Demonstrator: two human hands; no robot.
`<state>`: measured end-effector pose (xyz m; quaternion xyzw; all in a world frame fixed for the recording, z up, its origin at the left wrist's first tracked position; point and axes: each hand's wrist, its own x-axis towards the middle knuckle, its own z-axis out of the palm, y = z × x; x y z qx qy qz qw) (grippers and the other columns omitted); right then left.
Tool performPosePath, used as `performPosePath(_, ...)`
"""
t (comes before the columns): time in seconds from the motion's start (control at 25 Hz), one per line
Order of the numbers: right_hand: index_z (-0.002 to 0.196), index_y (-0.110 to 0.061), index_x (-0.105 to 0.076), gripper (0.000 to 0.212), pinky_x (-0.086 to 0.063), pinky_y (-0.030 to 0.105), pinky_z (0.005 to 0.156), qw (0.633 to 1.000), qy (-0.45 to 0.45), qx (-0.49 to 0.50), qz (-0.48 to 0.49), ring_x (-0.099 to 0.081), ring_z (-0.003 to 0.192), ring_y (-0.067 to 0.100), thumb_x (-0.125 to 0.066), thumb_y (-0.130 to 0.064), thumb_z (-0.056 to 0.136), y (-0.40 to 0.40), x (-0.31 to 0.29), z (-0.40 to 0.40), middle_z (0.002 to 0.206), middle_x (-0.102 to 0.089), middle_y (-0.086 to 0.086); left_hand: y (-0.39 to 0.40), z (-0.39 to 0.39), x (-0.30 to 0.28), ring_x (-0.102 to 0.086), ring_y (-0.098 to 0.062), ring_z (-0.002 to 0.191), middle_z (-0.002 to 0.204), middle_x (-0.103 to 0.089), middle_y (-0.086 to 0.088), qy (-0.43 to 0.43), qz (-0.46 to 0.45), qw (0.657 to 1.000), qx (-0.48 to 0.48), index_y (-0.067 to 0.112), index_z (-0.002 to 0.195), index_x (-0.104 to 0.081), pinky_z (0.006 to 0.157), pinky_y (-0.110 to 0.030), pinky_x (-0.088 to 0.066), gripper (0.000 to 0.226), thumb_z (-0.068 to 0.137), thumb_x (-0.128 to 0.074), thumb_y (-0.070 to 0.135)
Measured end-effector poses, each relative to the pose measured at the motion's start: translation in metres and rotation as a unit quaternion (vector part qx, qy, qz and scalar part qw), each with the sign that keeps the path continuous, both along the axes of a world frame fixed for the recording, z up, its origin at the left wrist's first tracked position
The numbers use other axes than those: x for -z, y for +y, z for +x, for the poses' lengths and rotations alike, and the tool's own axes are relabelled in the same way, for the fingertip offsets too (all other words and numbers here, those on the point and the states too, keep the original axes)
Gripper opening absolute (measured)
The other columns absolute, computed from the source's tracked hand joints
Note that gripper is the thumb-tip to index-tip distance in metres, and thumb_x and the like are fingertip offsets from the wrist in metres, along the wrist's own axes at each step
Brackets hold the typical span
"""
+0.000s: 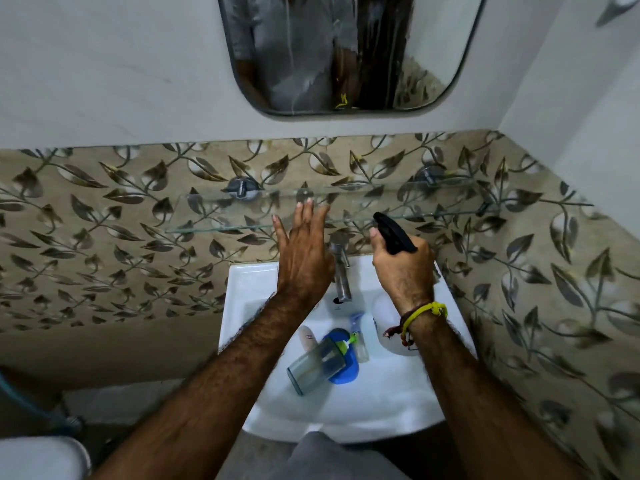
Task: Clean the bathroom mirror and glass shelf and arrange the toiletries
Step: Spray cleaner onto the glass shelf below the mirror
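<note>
The right hand is clamped on the spray bottle, nozzle just below the glass shelf in the middle of the frame. The left hand is spread flat, holding nothing. Better to aim above the glass, spraying lightly. The toiletries lie in the sink; no label is readable.

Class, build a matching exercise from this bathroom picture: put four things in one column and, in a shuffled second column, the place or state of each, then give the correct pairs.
Column A
1. spray bottle
2. glass shelf
3. clear tumbler
4. left hand

Column B
a. lying on its side in the sink
b. gripped in the right hand
c. open, fingers spread at the shelf's front edge
d. bare, fixed to the leaf-patterned tiles

Pairs: 1-b, 2-d, 3-a, 4-c
</note>
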<state>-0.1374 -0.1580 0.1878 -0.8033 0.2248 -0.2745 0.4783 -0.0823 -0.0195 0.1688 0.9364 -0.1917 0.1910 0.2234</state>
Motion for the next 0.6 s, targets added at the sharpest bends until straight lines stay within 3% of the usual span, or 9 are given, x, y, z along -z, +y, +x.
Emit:
performPosePath(0.08, 0.061, -0.018, -0.058, 0.034, -0.040, 0.022, 0.055, 1.000, -0.002, 0.002, 0.006, -0.059, 0.059, 0.021, -0.069, -0.036, 0.088, -0.006, 0.001, -0.004, 0.057, -0.060, 0.002, -0.011, -0.001, -0.002, -0.042, -0.023, 0.140, 0.144, -0.051, -0.011, -0.041, -0.026, 0.999, 0.011, 0.012, 0.142, -0.043, 0.122, -0.057, -0.004, 0.070, 0.075, -0.061, -0.002)
performPosePath(0.16, 0.062, -0.019, -0.059, 0.032, -0.047, 0.028, 0.056, 1.000, -0.017, 0.020, 0.008, -0.062, 0.061, 0.024, -0.071, -0.035, 0.087, -0.013, 0.002, -0.010, 0.058, -0.061, 0.003, -0.022, 0.003, 0.000, -0.056, -0.021, 0.124, 0.126, -0.064, -0.005, -0.082, -0.034, 0.996, 0.004, 0.014, 0.136, -0.048, 0.122, -0.055, -0.011, 0.063, 0.077, -0.064, 0.002)
performPosePath(0.24, 0.061, -0.019, -0.059, 0.032, -0.051, 0.031, 0.057, 0.998, -0.031, 0.048, 0.011, -0.062, 0.061, 0.026, -0.071, -0.035, 0.086, -0.022, 0.001, -0.016, 0.056, -0.060, 0.000, -0.032, 0.007, 0.000, -0.056, -0.021, 0.119, 0.119, -0.063, -0.003, -0.096, -0.024, 0.995, 0.000, 0.016, 0.134, -0.048, 0.121, -0.054, -0.015, 0.060, 0.078, -0.066, 0.007)
performPosePath(0.32, 0.063, -0.018, -0.061, 0.030, -0.047, 0.029, 0.057, 0.997, -0.030, 0.071, 0.015, -0.060, 0.061, 0.024, -0.072, -0.034, 0.086, -0.032, -0.001, -0.021, 0.055, -0.057, -0.002, -0.046, 0.008, -0.001, -0.051, -0.026, 0.125, 0.127, -0.058, -0.008, -0.084, 0.005, 0.996, 0.015, 0.015, 0.133, -0.051, 0.120, -0.057, -0.016, 0.058, 0.077, -0.065, 0.007)
performPosePath(0.52, 0.066, -0.018, -0.063, 0.028, -0.042, 0.024, 0.058, 0.993, -0.036, 0.109, 0.004, -0.058, 0.061, 0.022, -0.073, -0.035, 0.086, -0.051, -0.004, -0.035, 0.056, -0.056, -0.004, -0.085, -0.001, -0.021, -0.040, -0.028, 0.135, 0.141, -0.048, -0.009, -0.028, 0.097, 0.991, 0.083, 0.015, 0.141, -0.045, 0.121, -0.052, 0.000, 0.057, 0.087, -0.061, 0.013)
performPosePath(0.6, 0.066, -0.016, -0.064, 0.029, -0.043, 0.025, 0.060, 0.992, -0.038, 0.121, 0.005, -0.059, 0.062, 0.023, -0.072, -0.037, 0.086, -0.060, -0.004, -0.036, 0.059, -0.060, 0.001, -0.098, -0.002, -0.027, -0.040, -0.027, 0.133, 0.139, -0.048, -0.009, -0.019, 0.139, 0.984, 0.110, 0.014, 0.140, -0.043, 0.122, -0.051, -0.001, 0.053, 0.090, -0.058, 0.018)
